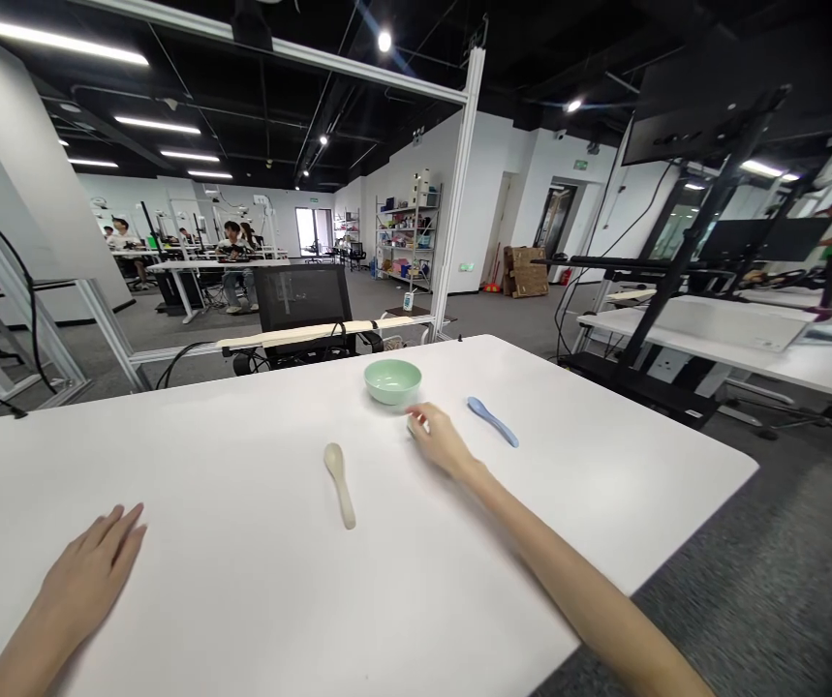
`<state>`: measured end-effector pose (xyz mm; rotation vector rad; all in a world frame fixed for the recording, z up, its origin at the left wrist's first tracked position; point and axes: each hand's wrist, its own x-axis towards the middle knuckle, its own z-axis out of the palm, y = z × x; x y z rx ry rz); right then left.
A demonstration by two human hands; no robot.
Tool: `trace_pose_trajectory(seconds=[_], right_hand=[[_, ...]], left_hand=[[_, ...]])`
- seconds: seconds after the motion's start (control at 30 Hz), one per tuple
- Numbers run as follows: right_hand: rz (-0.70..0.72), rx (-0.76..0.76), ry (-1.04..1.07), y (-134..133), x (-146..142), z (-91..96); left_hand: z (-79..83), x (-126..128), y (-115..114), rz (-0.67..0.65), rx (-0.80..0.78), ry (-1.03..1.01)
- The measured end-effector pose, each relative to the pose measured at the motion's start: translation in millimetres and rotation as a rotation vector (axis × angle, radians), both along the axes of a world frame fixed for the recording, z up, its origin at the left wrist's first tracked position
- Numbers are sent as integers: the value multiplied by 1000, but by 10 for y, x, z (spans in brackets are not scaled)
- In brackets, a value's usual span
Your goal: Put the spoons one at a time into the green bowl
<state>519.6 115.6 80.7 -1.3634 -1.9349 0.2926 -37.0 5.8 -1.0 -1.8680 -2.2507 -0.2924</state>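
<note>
A light green bowl stands upright near the far edge of the white table. My right hand reaches in from the right, just in front of the bowl's near right side. Its fingers are bent, the thumb apart from them, and I see nothing held; a small gap seems to separate them from the bowl. To the right of that hand lies a blue spoon. A beige spoon rests between my two hands, its bowl end pointing away from me. Flat on the table at the left is my left hand, fingers stretched out.
The white table ends at a rounded right corner. Behind it are an aluminium frame and a black chair. A dark stand with a screen rises to the right. Several people sit at desks farther back.
</note>
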Motion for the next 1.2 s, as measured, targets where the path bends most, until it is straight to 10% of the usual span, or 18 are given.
trace_pose_trajectory(seconds=[0.23,0.47,0.9,1.2], right_hand=[[190,-239,22,-603,-1061,-12],[264,-272,51,-686,-1093,-108],[-137,-13,-204,697,-298,739],[-237,-157,-538,940,-414,746]], left_hand=[[122,114,-46,10,-34,10],[152,155,-51,38,-36,20],[152,186,-67,38,-10,-13],[157,185,-70,53,-25,-92]])
